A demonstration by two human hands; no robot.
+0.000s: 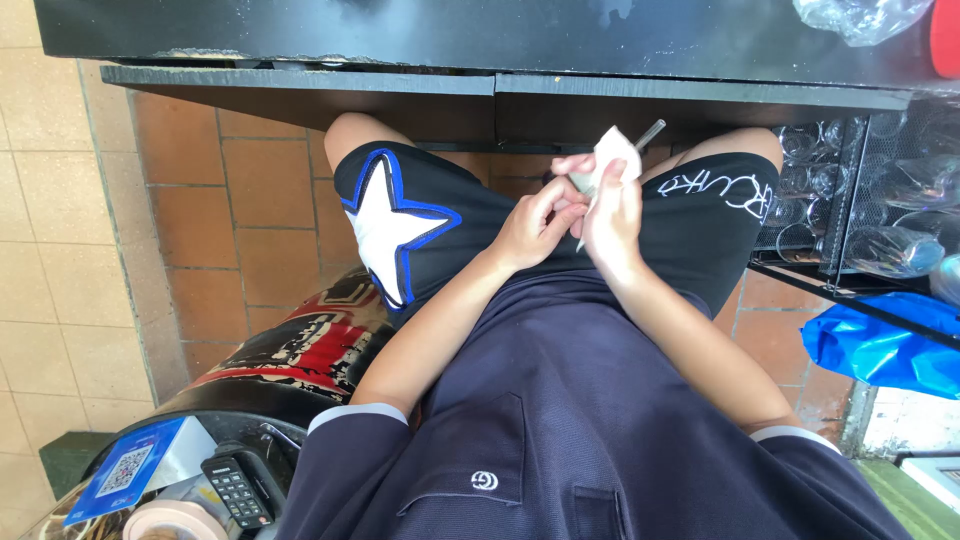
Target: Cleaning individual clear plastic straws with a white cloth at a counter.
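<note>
Both hands over the lap, below the black tabletop [500,40] edge. Right hand [612,215] closed on white cloth [615,155] wrapped round a thin rod [650,133]. Left hand [535,225] pinches the rod's lower end. Wiping looks mid-way; rod tip uncovered.

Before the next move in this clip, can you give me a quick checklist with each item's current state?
1. Left hand grips the thin metal rod: ok.
2. Right hand holds the white cloth against the rod: ok.
3. Both hands in view above the lap: ok.
4. Rod's lower end visible: not ok, hidden by the hands.
5. Rod clean: cannot tell.
6. Black counter edge clear of the hands: ok.
</note>
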